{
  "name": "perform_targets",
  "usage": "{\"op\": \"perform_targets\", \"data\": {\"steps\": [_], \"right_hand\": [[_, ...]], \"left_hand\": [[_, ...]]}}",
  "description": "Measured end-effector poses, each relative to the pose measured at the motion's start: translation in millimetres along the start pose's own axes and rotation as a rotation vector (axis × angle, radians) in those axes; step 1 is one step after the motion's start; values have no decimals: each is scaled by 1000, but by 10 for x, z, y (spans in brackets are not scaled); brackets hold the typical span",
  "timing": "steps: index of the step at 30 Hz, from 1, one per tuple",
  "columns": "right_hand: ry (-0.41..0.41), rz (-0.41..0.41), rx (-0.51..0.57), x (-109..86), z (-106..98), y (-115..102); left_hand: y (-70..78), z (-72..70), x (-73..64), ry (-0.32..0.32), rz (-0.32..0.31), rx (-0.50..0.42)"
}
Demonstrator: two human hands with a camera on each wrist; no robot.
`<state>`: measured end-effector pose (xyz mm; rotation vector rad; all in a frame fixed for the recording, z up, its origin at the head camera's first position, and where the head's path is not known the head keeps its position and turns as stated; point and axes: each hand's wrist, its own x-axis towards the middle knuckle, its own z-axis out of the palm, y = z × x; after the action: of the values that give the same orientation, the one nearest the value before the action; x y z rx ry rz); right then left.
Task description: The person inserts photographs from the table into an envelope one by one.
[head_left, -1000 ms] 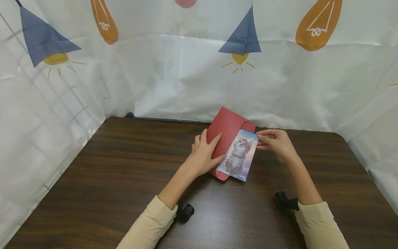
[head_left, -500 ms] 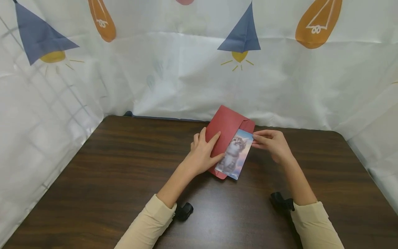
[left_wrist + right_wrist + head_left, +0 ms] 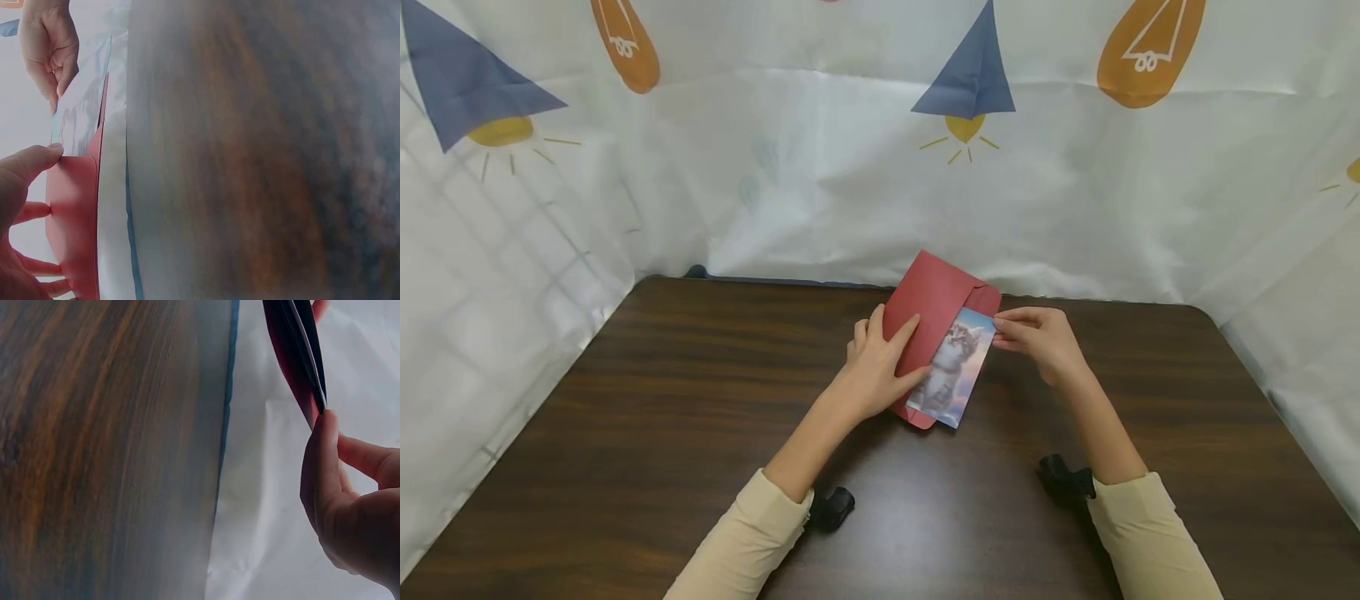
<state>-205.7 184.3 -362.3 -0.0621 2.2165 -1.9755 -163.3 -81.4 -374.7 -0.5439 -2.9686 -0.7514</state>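
A red envelope (image 3: 925,304) is tilted above the far part of the table. My left hand (image 3: 872,367) holds it by its left side, with thumb and forefinger spread across its front. The thumb lies at the envelope's mouth. A card with a kitten picture (image 3: 957,360) is partly inside, its left side hidden by the envelope. My right hand (image 3: 1041,337) pinches the card's upper right edge. In the left wrist view, the thumb (image 3: 47,155) touches where the card meets the envelope (image 3: 74,206). The right wrist view shows the envelope (image 3: 284,353) nearly edge-on.
Under both hands is a dark wooden table (image 3: 715,400), its far edge just behind the envelope. A white curtain (image 3: 820,183) with printed lamps hangs behind and at the sides. Black wrist cameras (image 3: 833,510) sit at both sleeve cuffs.
My right hand has moved left with the card, and less of the card shows outside the envelope. My left hand keeps its hold on the envelope. The whole head view has shifted slightly.
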Motion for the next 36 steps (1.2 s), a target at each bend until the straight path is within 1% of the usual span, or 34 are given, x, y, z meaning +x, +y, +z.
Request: {"op": "perform_targets", "data": {"steps": [10,20,26,36], "right_hand": [[-17,-6,4,-15,33,-32],[-20,-22,27,-26,81,-29],[-8,-20,30,-21,118,-15],[21,-22,44,-28,183,-2]], "left_hand": [[5,-5,-1,5,13,23],[22,-6,3,6,16,13],[39,-3,3,-8,12,12],[62,7,-5,-5,18,24]]}}
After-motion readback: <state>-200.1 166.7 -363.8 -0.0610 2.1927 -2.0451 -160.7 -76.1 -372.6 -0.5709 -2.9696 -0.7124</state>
